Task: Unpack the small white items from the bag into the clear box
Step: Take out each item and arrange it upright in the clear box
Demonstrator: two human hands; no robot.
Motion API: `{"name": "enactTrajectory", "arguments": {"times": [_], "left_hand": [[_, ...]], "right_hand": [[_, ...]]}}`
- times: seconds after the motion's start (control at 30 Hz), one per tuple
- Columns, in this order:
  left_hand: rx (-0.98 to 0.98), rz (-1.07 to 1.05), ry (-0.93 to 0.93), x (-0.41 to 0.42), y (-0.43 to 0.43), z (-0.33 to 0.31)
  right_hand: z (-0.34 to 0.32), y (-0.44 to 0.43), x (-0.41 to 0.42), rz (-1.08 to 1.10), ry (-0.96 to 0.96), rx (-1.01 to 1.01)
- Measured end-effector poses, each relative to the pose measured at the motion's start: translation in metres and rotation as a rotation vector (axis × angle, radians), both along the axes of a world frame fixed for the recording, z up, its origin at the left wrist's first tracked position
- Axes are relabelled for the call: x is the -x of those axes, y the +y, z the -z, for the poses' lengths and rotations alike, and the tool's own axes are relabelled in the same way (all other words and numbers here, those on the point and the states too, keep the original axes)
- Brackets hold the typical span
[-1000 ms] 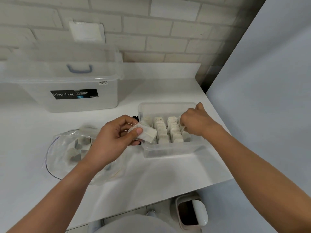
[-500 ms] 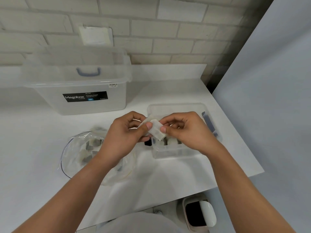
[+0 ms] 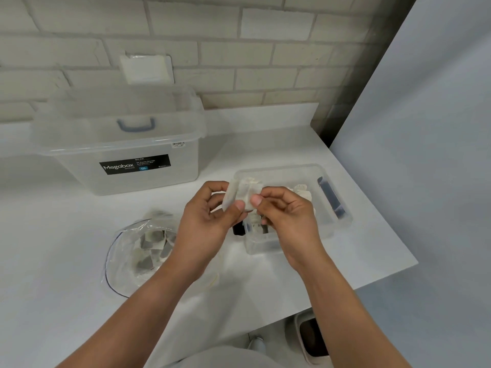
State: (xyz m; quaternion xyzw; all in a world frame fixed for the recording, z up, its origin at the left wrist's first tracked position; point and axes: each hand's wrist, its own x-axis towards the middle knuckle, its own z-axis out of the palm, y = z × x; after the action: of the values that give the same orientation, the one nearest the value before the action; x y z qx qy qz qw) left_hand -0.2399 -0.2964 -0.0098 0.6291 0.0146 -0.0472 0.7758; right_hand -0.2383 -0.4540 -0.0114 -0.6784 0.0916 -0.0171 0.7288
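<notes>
Both my hands hold small white items (image 3: 243, 193) together above the left end of the small clear box (image 3: 337, 229). My left hand (image 3: 210, 224) pinches them from the left with thumb and fingers. From the right, my right hand (image 3: 285, 216) pinches the same bundle. Inside the box, more white items (image 3: 301, 191) show behind my right hand. The clear plastic bag (image 3: 138, 251) lies open on the white table to the left, with several items still in it.
A large clear Megabox storage bin (image 3: 127, 155) stands at the back left against the brick wall. The table's right edge (image 3: 385, 240) runs close beside the small box. A bin (image 3: 310, 338) stands on the floor below the table's front edge.
My right hand left the box and came to meet my left hand. Both now pinch the white items, raised slightly above the box's left end.
</notes>
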Motion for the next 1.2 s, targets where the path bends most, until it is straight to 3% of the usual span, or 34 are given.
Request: {"name": "enactTrajectory", "arguments": {"times": [0.23, 0.4, 0.53, 0.67, 0.77, 1.0, 1.2], "left_hand": [[-0.187, 0.049, -0.039, -0.003, 0.009, 0.002], [-0.139, 0.105, 0.008, -0.007, 0.003, 0.003], [-0.024, 0.093, 0.087, -0.009, -0.004, 0.003], [-0.051, 0.050, 0.080, -0.009, -0.007, 0.006], [-0.095, 0.017, 0.070, -0.008, -0.007, 0.008], [-0.206, -0.002, 0.025, -0.003, -0.009, 0.011], [-0.240, -0.054, 0.011, -0.003, -0.017, 0.010]], "right_hand": [[-0.030, -0.022, -0.007, -0.150, -0.165, 0.426], [-0.050, -0.043, -0.019, -0.322, -0.189, 0.763], [-0.069, -0.064, -0.027, -0.269, -0.206, 0.895], [-0.079, -0.092, -0.043, -0.236, -0.220, 1.093], [-0.070, -0.112, -0.059, -0.267, -0.193, 1.314], [-0.022, -0.133, -0.079, -0.536, 0.074, 1.608], [0.002, -0.125, -0.091, -0.695, 0.006, 1.961]]}}
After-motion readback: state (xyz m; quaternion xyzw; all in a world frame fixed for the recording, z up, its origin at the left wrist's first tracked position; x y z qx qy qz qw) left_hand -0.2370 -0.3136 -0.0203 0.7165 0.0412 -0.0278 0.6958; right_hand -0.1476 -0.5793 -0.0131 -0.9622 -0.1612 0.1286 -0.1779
